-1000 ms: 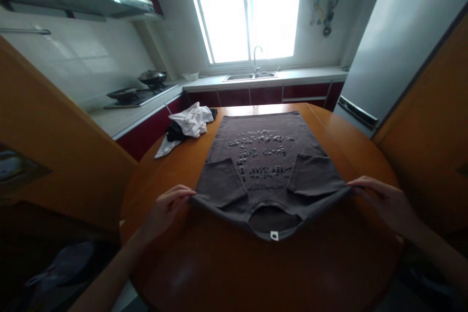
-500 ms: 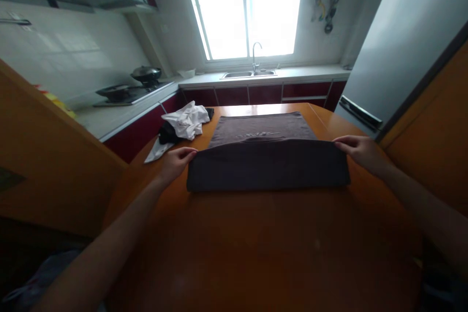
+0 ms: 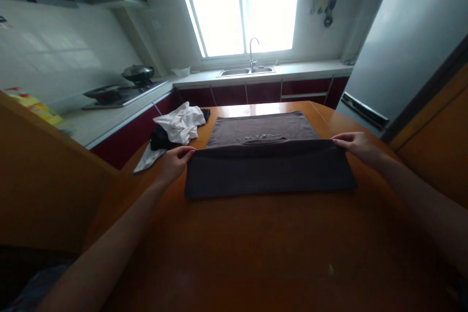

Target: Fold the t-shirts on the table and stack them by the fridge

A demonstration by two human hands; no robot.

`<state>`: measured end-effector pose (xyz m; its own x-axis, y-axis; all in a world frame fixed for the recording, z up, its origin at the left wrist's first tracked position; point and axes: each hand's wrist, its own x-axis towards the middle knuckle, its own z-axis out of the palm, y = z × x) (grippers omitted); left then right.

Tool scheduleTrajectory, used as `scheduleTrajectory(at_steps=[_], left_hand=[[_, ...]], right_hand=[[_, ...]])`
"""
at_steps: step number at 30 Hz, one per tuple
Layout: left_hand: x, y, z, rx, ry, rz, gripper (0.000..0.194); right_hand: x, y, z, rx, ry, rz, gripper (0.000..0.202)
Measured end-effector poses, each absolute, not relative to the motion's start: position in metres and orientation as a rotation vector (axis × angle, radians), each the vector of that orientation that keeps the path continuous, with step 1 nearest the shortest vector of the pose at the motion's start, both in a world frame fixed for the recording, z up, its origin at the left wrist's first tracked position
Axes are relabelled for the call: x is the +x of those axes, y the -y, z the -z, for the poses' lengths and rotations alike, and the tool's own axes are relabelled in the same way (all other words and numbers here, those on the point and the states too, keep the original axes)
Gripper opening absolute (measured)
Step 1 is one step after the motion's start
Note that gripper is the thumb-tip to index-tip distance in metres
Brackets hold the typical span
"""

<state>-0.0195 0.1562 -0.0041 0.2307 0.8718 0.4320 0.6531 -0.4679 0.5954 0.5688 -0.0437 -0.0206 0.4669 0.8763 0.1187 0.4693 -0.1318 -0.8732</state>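
A dark grey garment, which looks like a T-shirt point(image 3: 268, 168), lies on the wooden table point(image 3: 234, 243) with its near part raised or folded toward the far part. Raised lettering or a print shows on the flat far section. My left hand point(image 3: 174, 162) pinches the fold's left corner between thumb and fingers. At the right corner, my right hand point(image 3: 356, 146) pinches the same edge, so the cloth is stretched between both hands. The neckline and sleeves cannot be made out.
Left of the shirt lies a crumpled heap of white clothing point(image 3: 183, 122) with black cloth point(image 3: 160, 137) under it. Beyond the table are a counter with a sink point(image 3: 244, 71) and a stove with a lidded pan point(image 3: 138, 73). A fridge point(image 3: 398, 44) stands at right.
The held edge has tilted a little and the near panel of cloth lies somewhat lower toward me. Both hands keep their pinch. The view has shifted slightly.
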Motion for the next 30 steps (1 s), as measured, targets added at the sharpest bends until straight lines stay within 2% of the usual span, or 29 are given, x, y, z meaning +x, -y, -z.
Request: scheduleTrajectory(at_steps=[3,8,15,22,25,30], left_hand=[[-0.011,-0.175,0.009,2.216,-1.425,-1.109,0.043],[-0.006,-0.197,0.036,2.225,-1.363,-0.915,0.040],[-0.006,-0.212,0.039,2.151,-1.356,-1.089,0.038],[0.004,-0.218,0.050,2.213,-1.428,-1.006,0.039],[0.005,-0.214,0.052,2.180,-1.420,-0.989,0.045],[-0.011,-0.187,0.037,2.048,-1.505,-1.082,0.070]], right_hand=[[0.569,0.022,0.021,-1.771,1.131,-0.532,0.023],[0.568,-0.003,0.041,-1.868,1.092,-0.624,0.009],[0.577,-0.012,0.036,-1.818,1.121,-0.556,0.013],[0.573,-0.022,0.047,-1.887,1.191,-0.522,0.013],[0.570,-0.019,0.046,-1.865,1.297,-0.428,0.018],[0.565,0.015,0.041,-1.906,1.275,-0.241,0.025]])
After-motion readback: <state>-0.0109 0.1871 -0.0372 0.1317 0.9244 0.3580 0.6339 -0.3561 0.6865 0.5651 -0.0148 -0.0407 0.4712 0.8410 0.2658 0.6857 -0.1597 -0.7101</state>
